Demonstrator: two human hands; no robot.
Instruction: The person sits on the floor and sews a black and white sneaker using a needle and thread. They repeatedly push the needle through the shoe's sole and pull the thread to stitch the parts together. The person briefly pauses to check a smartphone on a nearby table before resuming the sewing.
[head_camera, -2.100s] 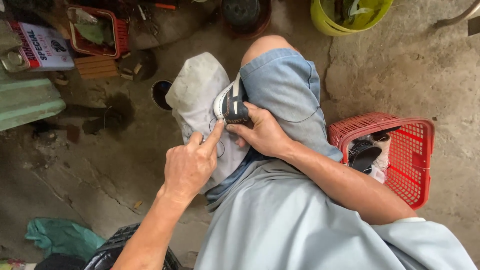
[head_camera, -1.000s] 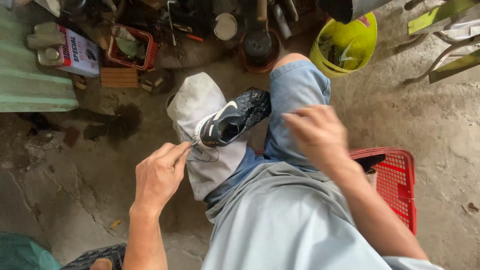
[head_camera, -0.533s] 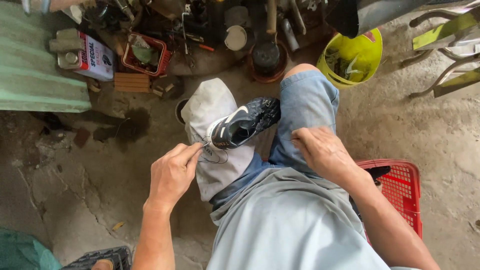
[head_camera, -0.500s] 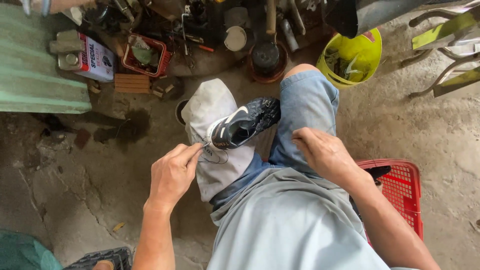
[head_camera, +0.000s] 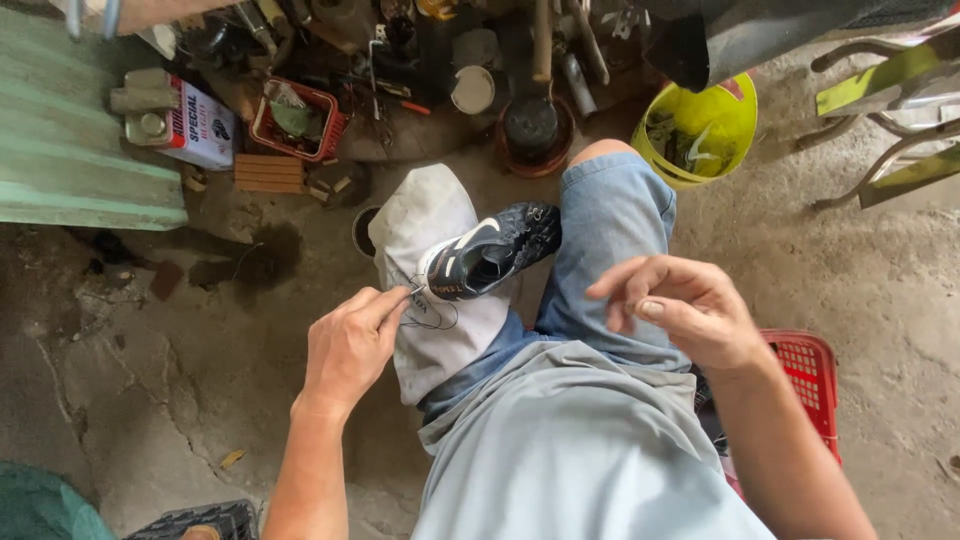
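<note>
Black shoe (head_camera: 490, 255) with white sole edge lies on a pale grey cloth (head_camera: 430, 215) draped over my left knee, toe pointing up and right toward my other leg, heel end toward my left hand. The opening of the shoe faces up.

My left hand (head_camera: 350, 345) sits just beside the heel. Thumb and forefinger are pinched tight on a thin needle (head_camera: 415, 291) whose tip meets the heel edge of the shoe. A dark thread (head_camera: 430, 318) loops loosely over the cloth directly below the needle. Whether the thread passes through the shoe I cannot tell.

My right hand (head_camera: 680, 310) hovers over my right thigh, clear of the shoe. Fingers are loosely spread and slightly curled, holding nothing that I can see.

Right leg in blue denim shorts (head_camera: 610, 230); light grey shirt (head_camera: 580, 450) fills the lower middle of the view.

Surroundings: cracked concrete floor (head_camera: 150, 400). A red plastic basket (head_camera: 810, 380) stands just behind my right forearm. A yellow bucket (head_camera: 700, 130) holding small items is beyond my right knee. Beyond the left knee: a small red tray (head_camera: 300, 120), a printed carton (head_camera: 200, 125), a round dark pot (head_camera: 530, 130), assorted tools. A green corrugated sheet (head_camera: 70, 160) lies at far left.
</note>
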